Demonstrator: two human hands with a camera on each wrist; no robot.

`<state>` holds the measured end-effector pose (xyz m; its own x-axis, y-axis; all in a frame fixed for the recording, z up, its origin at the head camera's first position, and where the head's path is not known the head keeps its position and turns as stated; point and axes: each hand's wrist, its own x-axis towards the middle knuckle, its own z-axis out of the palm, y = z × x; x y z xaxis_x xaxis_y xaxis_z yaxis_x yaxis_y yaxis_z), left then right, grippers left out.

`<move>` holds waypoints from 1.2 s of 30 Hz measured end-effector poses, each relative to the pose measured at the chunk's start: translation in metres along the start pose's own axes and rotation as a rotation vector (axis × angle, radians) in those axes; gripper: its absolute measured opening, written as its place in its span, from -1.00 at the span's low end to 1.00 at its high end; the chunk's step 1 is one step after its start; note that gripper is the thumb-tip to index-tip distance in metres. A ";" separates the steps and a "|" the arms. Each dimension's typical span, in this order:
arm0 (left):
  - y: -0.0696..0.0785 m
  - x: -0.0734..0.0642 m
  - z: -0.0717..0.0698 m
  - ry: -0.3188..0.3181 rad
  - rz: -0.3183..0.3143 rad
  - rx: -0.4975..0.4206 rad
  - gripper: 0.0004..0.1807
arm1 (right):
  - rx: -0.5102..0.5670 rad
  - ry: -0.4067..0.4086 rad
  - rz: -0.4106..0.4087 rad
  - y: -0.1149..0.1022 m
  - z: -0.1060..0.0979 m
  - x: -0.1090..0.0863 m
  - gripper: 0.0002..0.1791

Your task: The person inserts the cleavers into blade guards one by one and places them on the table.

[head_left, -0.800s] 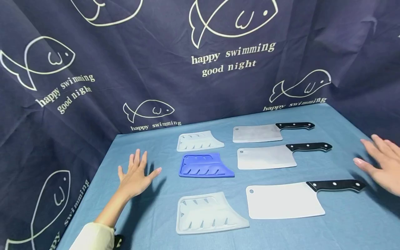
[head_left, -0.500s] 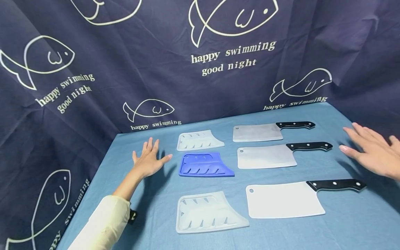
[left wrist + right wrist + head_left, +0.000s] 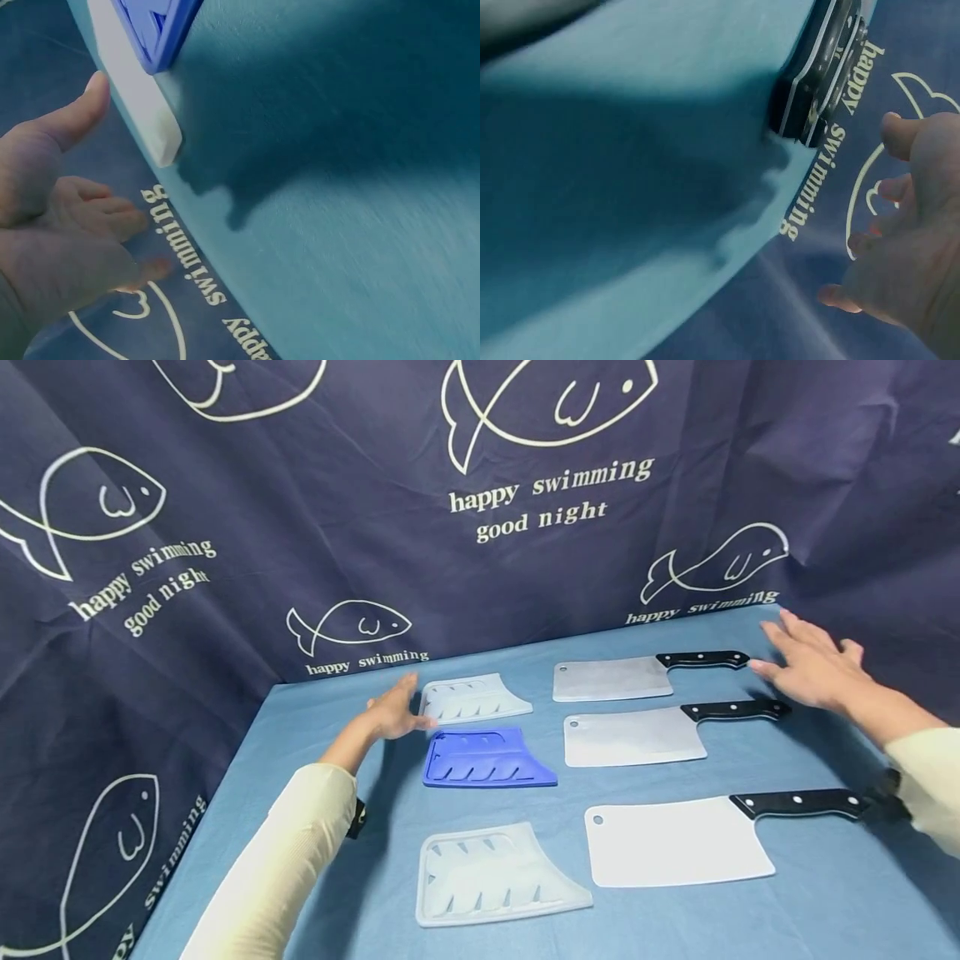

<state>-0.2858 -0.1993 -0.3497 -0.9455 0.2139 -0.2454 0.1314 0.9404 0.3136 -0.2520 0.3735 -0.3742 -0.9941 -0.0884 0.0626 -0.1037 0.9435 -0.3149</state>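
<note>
My left hand (image 3: pixel 393 710) hovers with loose fingers at the left end of the far whitish knife sheath (image 3: pixel 480 700); its thumb reaches close to the blue knife sheath (image 3: pixel 487 760). In the left wrist view, the hand (image 3: pixel 67 217) holds nothing. Across the table my right hand (image 3: pixel 813 664), fingers spread, has its thumb near the handle end of the far cleaver (image 3: pixel 611 679). The middle cleaver (image 3: pixel 633 737) lies just nearer. In the right wrist view, black handles (image 3: pixel 810 90) show beside the empty right hand (image 3: pixel 907 232).
Closer to me lie a larger whitish sheath (image 3: pixel 495 877) and a large cleaver (image 3: pixel 675 843). All blades point left, with handles to the right. A blue cloth (image 3: pixel 285 752) covers the table, and a dark fish-print curtain (image 3: pixel 555 585) rises behind it.
Both hands have moved forward over the table and inward: the left to the far sheath, the right towards the far cleaver's handle. The sheaths and cleavers stay in place on the table.
</note>
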 end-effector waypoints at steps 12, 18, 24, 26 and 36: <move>0.011 0.040 0.009 -0.013 0.019 0.036 0.08 | -0.021 -0.088 0.013 -0.021 0.018 0.048 -0.21; 0.022 0.051 0.011 -0.081 0.025 0.110 0.15 | -0.048 -0.127 0.005 -0.032 0.024 0.062 -0.27; 0.030 0.058 0.010 -0.130 0.014 0.165 0.19 | -0.075 -0.179 -0.014 -0.044 0.030 0.072 -0.29; 0.032 0.059 0.011 -0.153 0.007 0.184 0.20 | -0.087 -0.198 -0.027 -0.048 0.034 0.074 -0.29; 0.043 0.064 0.018 -0.193 0.029 0.155 0.26 | -0.124 -0.199 -0.046 -0.060 0.040 0.077 -0.43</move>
<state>-0.3354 -0.1398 -0.3688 -0.8682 0.2738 -0.4138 0.2156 0.9593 0.1825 -0.3232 0.2978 -0.3882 -0.9763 -0.1820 -0.1175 -0.1568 0.9680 -0.1961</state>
